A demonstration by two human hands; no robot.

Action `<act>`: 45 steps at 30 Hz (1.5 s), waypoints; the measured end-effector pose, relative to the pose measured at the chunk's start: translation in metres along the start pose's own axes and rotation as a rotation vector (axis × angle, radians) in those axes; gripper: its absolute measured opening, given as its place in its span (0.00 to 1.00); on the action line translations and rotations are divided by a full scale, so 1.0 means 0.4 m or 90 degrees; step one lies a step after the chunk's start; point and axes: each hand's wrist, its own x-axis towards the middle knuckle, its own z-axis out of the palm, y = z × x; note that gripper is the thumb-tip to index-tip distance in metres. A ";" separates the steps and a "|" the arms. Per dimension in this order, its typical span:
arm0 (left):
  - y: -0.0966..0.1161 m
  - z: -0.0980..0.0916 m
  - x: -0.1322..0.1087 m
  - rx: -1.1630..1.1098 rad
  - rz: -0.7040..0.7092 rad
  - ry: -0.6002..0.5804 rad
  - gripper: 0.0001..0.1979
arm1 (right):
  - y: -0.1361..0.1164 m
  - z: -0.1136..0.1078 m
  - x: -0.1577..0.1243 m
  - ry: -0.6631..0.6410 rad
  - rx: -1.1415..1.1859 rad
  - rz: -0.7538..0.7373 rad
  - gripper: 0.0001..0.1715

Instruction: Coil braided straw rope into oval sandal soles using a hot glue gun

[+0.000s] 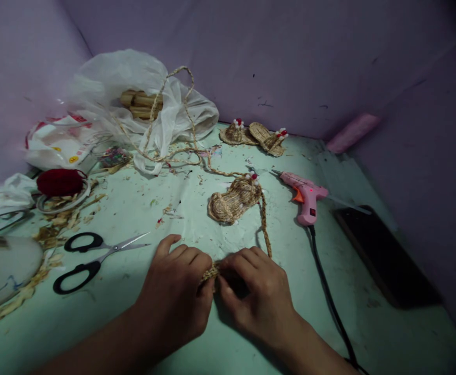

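My left hand (175, 294) and my right hand (257, 291) rest together on the pale green table (142, 323) near its front. Both are closed on the end of a braided straw rope (266, 229), pinching a small coil of it between them. The rope runs from my fingers up past a small woven straw sandal (233, 200) lying just beyond my hands. It continues left toward a white plastic bag (134, 99). Most of the coil is hidden under my fingers.
Black-handled scissors (91, 255) lie left of my hands. A pink glue gun (304, 195) with a black cord (329, 297) lies to the right, beside a dark flat slab (384, 255). Two finished straw sandals (253, 136) sit at the back. A red yarn ball (59, 182) and straw scraps lie at left.
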 end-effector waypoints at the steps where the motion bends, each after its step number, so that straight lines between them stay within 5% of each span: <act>1: -0.002 -0.002 -0.001 -0.005 0.005 -0.007 0.05 | 0.000 -0.001 0.001 0.001 -0.001 -0.003 0.05; 18: -0.004 0.010 0.003 0.003 -0.006 0.037 0.05 | -0.006 -0.003 -0.001 -0.017 -0.020 0.015 0.07; 25: 0.002 -0.019 0.000 0.001 -0.007 -0.065 0.07 | -0.003 0.003 -0.003 -0.019 -0.045 0.022 0.06; 33: 0.016 -0.043 0.002 0.107 0.028 -0.087 0.10 | 0.000 0.004 0.001 -0.012 -0.068 0.006 0.05; 45: 0.024 -0.026 -0.004 0.149 0.032 -0.004 0.09 | -0.003 -0.006 0.007 -0.041 -0.111 -0.056 0.06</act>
